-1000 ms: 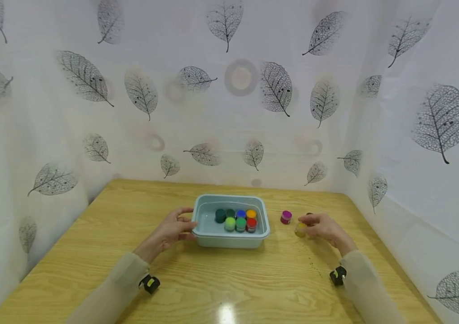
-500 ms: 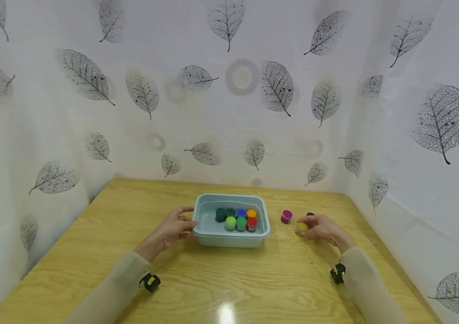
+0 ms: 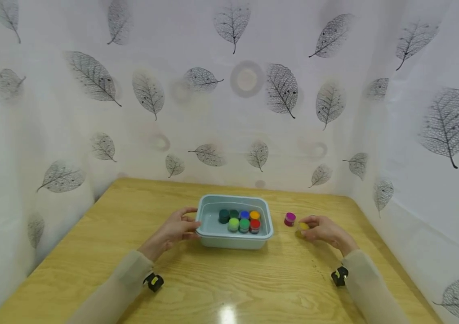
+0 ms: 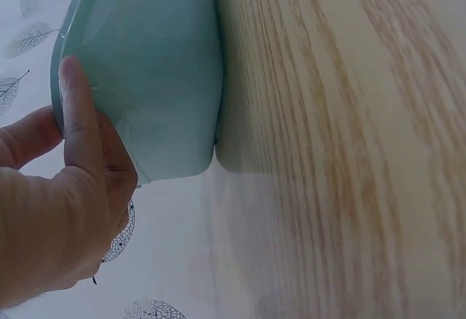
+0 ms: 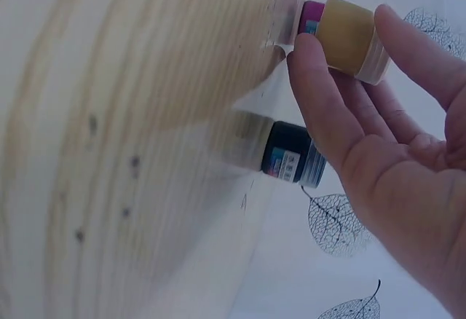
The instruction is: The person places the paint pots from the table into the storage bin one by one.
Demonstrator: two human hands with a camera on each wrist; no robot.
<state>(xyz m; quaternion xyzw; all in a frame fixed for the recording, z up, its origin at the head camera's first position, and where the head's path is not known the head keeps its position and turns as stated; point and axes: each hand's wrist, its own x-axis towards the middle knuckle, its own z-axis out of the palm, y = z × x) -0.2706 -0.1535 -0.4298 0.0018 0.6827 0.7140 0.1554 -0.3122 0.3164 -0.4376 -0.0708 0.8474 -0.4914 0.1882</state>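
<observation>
My left hand (image 3: 174, 229) holds the left rim of a pale blue plastic tub (image 3: 235, 243), its thumb and fingers on both sides of the edge in the left wrist view. With the fingertips and thumb of my right hand (image 3: 327, 231) I pinch a small yellow paint jar (image 5: 345, 35), which looks slightly raised off the table. A magenta paint jar (image 3: 290, 219) stands between that hand and the tub. In the right wrist view, a black paint jar (image 5: 285, 153) sits on the table by my fingers; the head view hides it behind the hand.
Inside the tub, toward its right side, stand several paint jars, among them a red jar (image 3: 255, 226), a light green jar (image 3: 233, 225) and an orange jar (image 3: 255, 216). The wooden table (image 3: 229, 283) ends at a leaf-printed curtain (image 3: 221, 112).
The head view has shifted a little. Both hands keep nearly the same place and hold. The black jar's top, earlier visible behind my right hand, is now hidden in the head view.
</observation>
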